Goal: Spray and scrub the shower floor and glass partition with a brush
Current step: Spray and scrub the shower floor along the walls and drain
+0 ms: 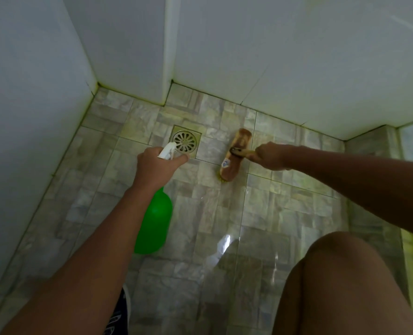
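Head view, nearest first: a bare knee [341, 281] fills the lower right, which suggests the person crouches low over the shower floor [200, 238], whose stone-pattern tiles shine wet. Further out, the left hand [157, 165] is the left grip, with fingers wrapped round the white trigger head of the green spray bottle [156, 226]. The bottle body hangs under the forearm and the nozzle points ahead and down toward the drain [185, 140], a hold that probably keeps cleaner ready for the tiles there. Level with it, the right hand [270, 157], the right grip, is closed round the handle of the wooden brush [234, 155]. The brush head lies bristles-down on the tiles just right of the drain, an orientation suited to scrubbing strokes. Yellow-green bristles show at its near end. Beyond stand white walls [273, 56] with greenish grime in the floor joints. At the far right edge a pale strip may be the glass partition; this cannot be confirmed.
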`<state>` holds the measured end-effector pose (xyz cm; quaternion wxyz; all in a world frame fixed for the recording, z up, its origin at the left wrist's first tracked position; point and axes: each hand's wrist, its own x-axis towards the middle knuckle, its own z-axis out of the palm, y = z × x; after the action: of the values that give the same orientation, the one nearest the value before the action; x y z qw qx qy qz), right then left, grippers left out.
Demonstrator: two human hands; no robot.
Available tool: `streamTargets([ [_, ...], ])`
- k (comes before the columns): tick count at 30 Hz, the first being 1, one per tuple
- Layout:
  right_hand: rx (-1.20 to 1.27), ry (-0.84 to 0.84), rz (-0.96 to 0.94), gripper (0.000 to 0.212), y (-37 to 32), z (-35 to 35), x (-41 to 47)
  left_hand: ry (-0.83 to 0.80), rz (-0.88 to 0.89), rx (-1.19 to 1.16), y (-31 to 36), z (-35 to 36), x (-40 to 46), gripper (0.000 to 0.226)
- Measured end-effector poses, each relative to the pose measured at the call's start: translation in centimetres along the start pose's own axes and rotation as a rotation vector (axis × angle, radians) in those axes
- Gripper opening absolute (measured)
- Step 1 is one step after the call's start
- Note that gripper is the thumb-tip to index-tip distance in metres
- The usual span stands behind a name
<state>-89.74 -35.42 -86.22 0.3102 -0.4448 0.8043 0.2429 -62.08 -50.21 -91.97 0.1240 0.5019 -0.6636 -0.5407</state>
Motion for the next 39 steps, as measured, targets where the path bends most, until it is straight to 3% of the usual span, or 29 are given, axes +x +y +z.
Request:
streamTargets([
  [5,0.058,0.083,-0.086,0.046,-5.0,-2.6,1.0,0.043,-0.013,0.049,-0.3,-0.2,-0.2,0.062],
  [10,0.209,0.136,-0.15,0.05,-10.3,-2.9,3.4,0.052,-0.032,0.047,-0.1,-0.6,-1.0,0.053],
  [14,0.321,0.105,-0.088,0.049,-8.0,-0.6,1.3,0.006,-0.03,0.051,0.4,-0.3,-1.6,0.062],
  [18,0.468,0.211,0.079,0.062,-1.3,2.4,-1.4,-0.044,-0.021,0.086,1.0,1.0,-1.9,0.059],
  [20,0.421,0.182,0.157,0.063,1.6,3.3,-2.8,-0.048,-0.046,0.115,1.2,1.6,-2.2,0.053],
  [23,0.293,0.066,0.192,0.063,3.9,4.8,-4.9,-0.037,-0.091,0.134,0.8,1.9,-2.7,0.064],
  [26,0.204,-0.003,0.139,0.056,3.7,6.5,-6.0,-0.078,-0.064,0.17,0.9,2.0,-3.0,0.071],
  [29,0.204,-0.039,0.101,0.053,1.9,6.9,-6.7,-0.067,-0.08,0.146,1.5,1.9,-2.6,0.063],
  [32,0.332,-0.013,0.124,0.053,-0.3,5.5,-5.9,0.017,-0.083,0.162,1.4,1.6,-2.3,0.051],
  [34,0.408,0.039,0.088,0.043,-1.6,3.8,-3.9,0.066,-0.067,0.185,1.2,1.3,-2.4,0.054],
  [39,0.401,0.137,-0.009,0.054,-6.1,-0.2,1.8,0.101,-0.066,0.194,1.1,0.6,-2.6,0.063],
])
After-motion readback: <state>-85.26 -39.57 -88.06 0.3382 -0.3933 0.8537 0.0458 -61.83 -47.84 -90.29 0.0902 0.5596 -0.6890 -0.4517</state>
